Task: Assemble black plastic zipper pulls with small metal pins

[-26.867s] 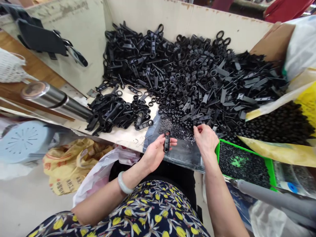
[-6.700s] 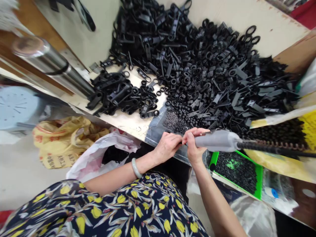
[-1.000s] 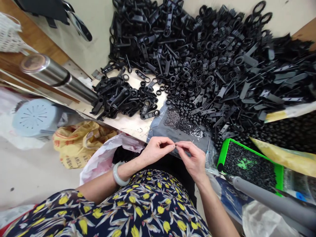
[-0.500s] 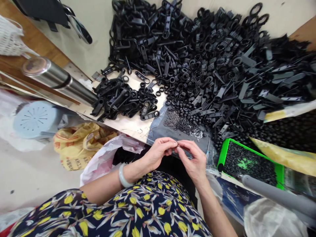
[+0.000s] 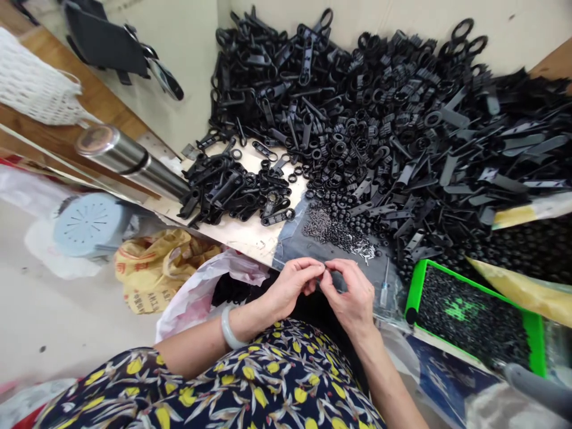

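My left hand [image 5: 292,285] and my right hand [image 5: 353,292] meet at the table's near edge, fingertips pinched together on a tiny part that I cannot make out. A pale bangle [image 5: 229,328] circles my left wrist. Just beyond my fingers lie a heap of small dark screws and silvery pins [image 5: 339,233] on a grey sheet [image 5: 290,244]. A big pile of black plastic parts [image 5: 379,125] fills the table behind. A smaller pile of black assembled pieces [image 5: 236,190] lies to the left.
A green tray [image 5: 413,292] of small black pieces sits at the right, with a grey tool handle [image 5: 536,387] below it. A steel cylinder [image 5: 129,164] lies at the left table edge. Yellow bag [image 5: 152,268] and pale plastic bag [image 5: 192,298] hang below the table. A thin screwdriver [image 5: 384,283] lies near my right hand.
Both hands stay pinched together at the near edge, fingers shifting slightly. The view has shifted a little, so the grey tool handle sits lower at the right.
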Motion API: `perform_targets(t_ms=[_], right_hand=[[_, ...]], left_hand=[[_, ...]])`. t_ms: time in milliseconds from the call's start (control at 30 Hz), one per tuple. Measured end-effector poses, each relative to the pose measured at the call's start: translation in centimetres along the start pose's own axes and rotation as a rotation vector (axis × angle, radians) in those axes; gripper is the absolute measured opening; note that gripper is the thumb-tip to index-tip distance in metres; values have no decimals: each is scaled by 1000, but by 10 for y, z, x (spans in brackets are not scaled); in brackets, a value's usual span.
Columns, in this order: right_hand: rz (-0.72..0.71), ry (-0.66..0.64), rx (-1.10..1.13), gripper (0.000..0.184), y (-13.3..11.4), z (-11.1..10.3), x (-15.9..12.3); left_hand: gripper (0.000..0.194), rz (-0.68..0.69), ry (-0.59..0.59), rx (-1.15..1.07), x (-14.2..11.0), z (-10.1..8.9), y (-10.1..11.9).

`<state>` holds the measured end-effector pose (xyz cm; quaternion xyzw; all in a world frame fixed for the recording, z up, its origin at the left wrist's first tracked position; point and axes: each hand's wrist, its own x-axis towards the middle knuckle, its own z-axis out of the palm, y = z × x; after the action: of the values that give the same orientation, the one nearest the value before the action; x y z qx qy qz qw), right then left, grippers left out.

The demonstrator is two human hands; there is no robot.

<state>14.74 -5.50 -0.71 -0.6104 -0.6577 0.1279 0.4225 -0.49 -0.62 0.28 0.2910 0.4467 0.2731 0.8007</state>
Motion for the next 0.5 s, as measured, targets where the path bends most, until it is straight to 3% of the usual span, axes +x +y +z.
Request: perform_targets(t_ms=[100, 167, 233, 333, 367, 400, 500], right_hand=[[-18, -39, 22, 13, 7, 4, 2], [-44, -64, 15, 13, 13, 6, 3], [-70, -82, -34, 13, 19, 6, 6], [-120, -122, -174, 11, 27, 3, 10], [-143, -137, -226, 9, 30, 2, 11], [-161, -153, -274, 7, 32, 2, 12], [-170, -196, -373, 4, 36, 3, 14]], left_hand=[[32, 45, -14, 165, -4, -8, -2], [32, 146, 19, 345, -6, -18, 2], [29, 372, 130, 629, -5, -32, 14], [27, 776, 391, 1158, 4, -54, 48], [28, 842, 476, 1332, 10, -60, 60], [29, 859, 534, 1494, 16, -66, 70], [22, 810, 504, 1858, 34, -74, 91]])
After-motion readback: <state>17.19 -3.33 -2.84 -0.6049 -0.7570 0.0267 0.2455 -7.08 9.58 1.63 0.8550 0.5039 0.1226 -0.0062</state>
